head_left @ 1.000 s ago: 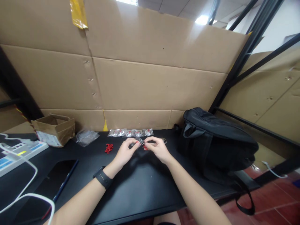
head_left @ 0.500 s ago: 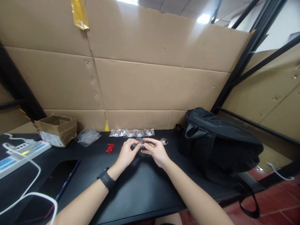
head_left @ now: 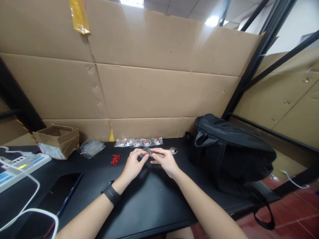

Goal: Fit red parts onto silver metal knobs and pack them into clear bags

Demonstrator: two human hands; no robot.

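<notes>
My left hand point(head_left: 134, 163) and my right hand point(head_left: 166, 162) meet over the middle of the black table, thumbs and fingertips pinched together. Between them is a small shiny disc with red cord point(head_left: 151, 155), seen nearly edge-on and mostly covered by my fingers. A bit of red shows at each hand's fingertips. Behind my hands lies a row of similar silvery discs with red centres in clear bags point(head_left: 137, 142). To the left is a small heap of red cords point(head_left: 115, 160). One bare round metal disc point(head_left: 173, 150) rests just right of my right hand.
A black backpack point(head_left: 231, 149) fills the right side of the table point(head_left: 147, 209). On the left are an open cardboard box point(head_left: 57, 142), clear plastic bags point(head_left: 91, 148), a dark phone or tablet point(head_left: 59, 191) and a power strip point(head_left: 23, 169) with white cables. Cardboard panels point(head_left: 159, 86) rise behind.
The whole view has shifted slightly as the head moved. My hands stay in nearly the same pinch, with the small disc turned a little between the fingertips.
</notes>
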